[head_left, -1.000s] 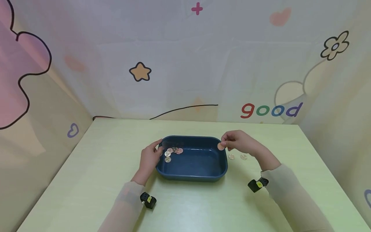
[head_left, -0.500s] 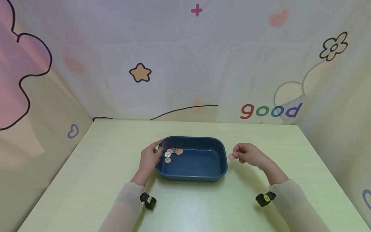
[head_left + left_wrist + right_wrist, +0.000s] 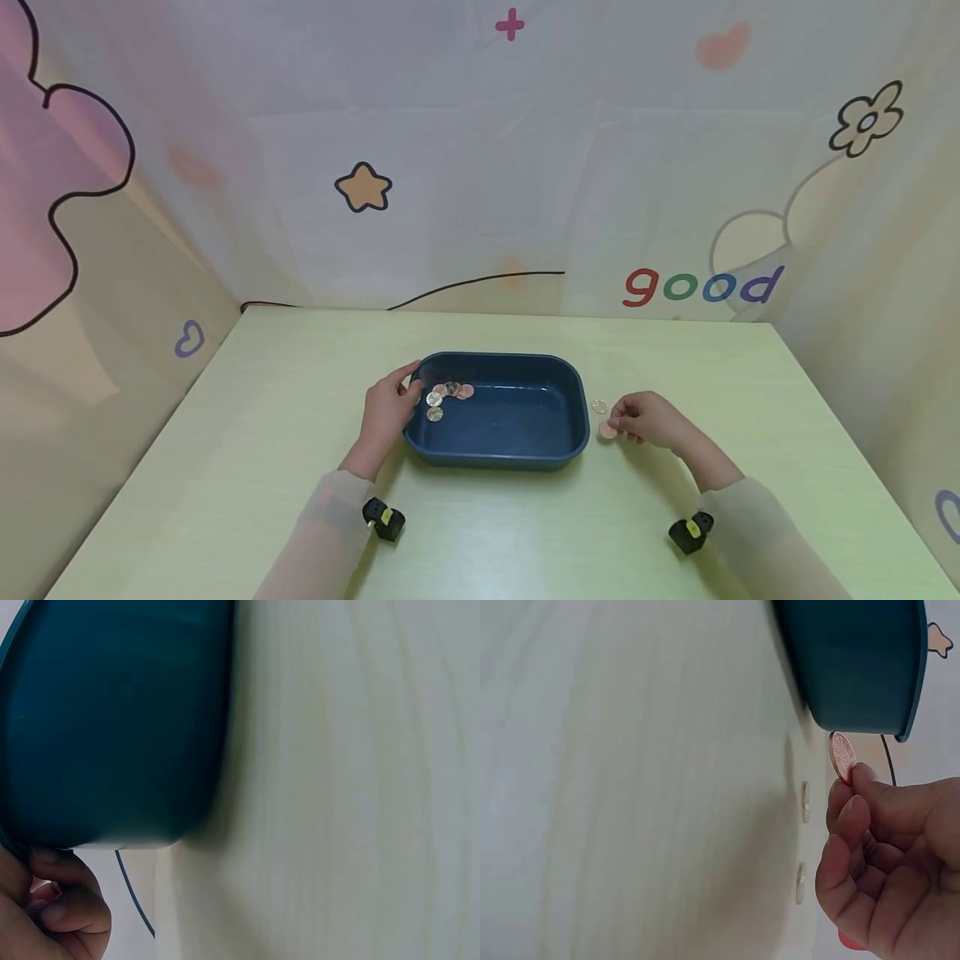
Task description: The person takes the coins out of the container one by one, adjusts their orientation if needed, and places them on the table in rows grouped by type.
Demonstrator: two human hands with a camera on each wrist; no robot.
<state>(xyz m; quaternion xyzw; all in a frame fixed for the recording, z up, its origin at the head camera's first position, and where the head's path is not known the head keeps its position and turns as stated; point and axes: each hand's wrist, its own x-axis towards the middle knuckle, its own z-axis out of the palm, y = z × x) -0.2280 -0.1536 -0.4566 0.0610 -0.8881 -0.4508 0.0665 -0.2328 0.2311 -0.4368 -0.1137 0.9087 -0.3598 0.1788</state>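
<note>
A dark blue rectangular tray [image 3: 517, 459] sits on the table, with several copper and silver coins [image 3: 435, 400] near its left end. My left hand [image 3: 385, 417] grips the tray's left rim, thumb over the edge and fingers outside. In the left wrist view its curled fingers [image 3: 71, 900] show against the tray's end. Just right of the tray, my right hand [image 3: 651, 421] pinches a copper coin [image 3: 843, 757] between thumb and index finger, held on edge over the table. Two silver coins lie below it in the right wrist view, one nearer the tray [image 3: 806, 802] and the other coin [image 3: 801, 883] farther off.
A pale wood-grain table [image 3: 480, 533] carries everything. Behind it hangs a printed cloth backdrop [image 3: 480, 167] with more cloth along both sides. Each wrist wears a small black camera, such as the right camera [image 3: 691, 533].
My right hand has moved from the tray's right rim outward to the right and nearer the front, the copper coin still pinched. The left hand and tray stay put.
</note>
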